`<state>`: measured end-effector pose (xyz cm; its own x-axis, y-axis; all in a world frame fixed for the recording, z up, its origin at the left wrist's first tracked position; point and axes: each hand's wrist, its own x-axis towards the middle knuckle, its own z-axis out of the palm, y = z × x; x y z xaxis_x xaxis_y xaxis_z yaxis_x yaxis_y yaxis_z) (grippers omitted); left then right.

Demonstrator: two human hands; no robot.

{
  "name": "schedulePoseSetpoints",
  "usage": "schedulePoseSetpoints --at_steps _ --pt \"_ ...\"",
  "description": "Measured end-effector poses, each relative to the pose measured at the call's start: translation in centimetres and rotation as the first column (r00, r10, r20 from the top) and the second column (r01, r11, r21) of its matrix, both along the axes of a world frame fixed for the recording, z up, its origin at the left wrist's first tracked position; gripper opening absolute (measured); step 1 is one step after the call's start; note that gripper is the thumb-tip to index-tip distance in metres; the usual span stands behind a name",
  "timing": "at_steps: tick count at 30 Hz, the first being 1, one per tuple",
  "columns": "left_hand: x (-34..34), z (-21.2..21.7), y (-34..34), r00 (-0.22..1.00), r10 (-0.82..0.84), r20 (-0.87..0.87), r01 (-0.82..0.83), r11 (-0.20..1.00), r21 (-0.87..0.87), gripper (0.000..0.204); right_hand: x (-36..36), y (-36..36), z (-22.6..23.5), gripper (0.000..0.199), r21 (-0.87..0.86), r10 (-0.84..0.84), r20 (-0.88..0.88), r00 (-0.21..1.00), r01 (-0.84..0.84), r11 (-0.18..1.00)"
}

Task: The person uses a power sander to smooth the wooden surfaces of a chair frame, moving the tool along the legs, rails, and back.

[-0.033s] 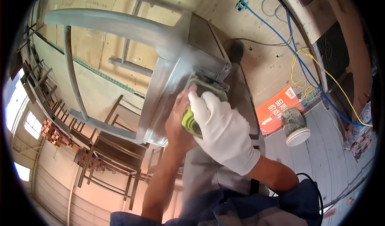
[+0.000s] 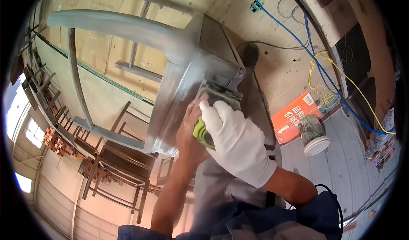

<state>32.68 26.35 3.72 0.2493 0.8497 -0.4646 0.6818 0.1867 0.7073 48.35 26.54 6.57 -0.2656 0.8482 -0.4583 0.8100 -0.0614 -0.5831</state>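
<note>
A grey-coated wooden chair (image 2: 179,48) is tipped over in front of me, its legs and rails reaching out to the left. A yellow-green and black power sander (image 2: 203,131) presses against the chair's seat frame. My right hand (image 2: 238,142), in a white glove, lies over the top of the sander and grips it. My bare left hand (image 2: 187,140) holds the sander's left side, close under the gloved fingers. The sander's pad is mostly hidden by both hands.
An orange carton (image 2: 294,121) and a white, paint-stained tub (image 2: 315,138) stand on the floor to the right. Blue and yellow cables (image 2: 317,65) run along the upper right. A dark wooden chair (image 2: 123,163) stands lower left, with more chair frames (image 2: 47,99) stacked at the far left.
</note>
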Motion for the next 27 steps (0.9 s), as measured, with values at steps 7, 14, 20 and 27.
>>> schedulePoseSetpoints --at_steps 7,14,20,27 --pt "0.5 -0.9 -0.8 0.999 -0.041 0.03 0.037 0.991 0.126 0.083 0.8 0.2 -0.3 0.08 -0.039 -0.084 -0.05 0.995 0.082 0.996" --pt "0.7 -1.8 -0.5 0.989 -0.018 0.149 -0.001 0.992 0.13 0.086 1.1 0.3 -0.5 0.079 -0.04 -0.13 -0.074 0.989 0.127 0.991" --pt "0.1 -0.6 -1.1 0.99 0.001 0.138 -0.012 0.997 0.081 0.087 0.4 -0.6 -0.2 0.081 -0.039 -0.091 -0.072 0.993 0.088 0.995" --pt "-1.2 -1.4 -1.6 0.996 -0.015 0.089 0.0 0.986 0.165 0.093 -0.7 -0.3 -0.6 0.085 -0.078 -0.108 -0.108 0.988 0.1 0.992"
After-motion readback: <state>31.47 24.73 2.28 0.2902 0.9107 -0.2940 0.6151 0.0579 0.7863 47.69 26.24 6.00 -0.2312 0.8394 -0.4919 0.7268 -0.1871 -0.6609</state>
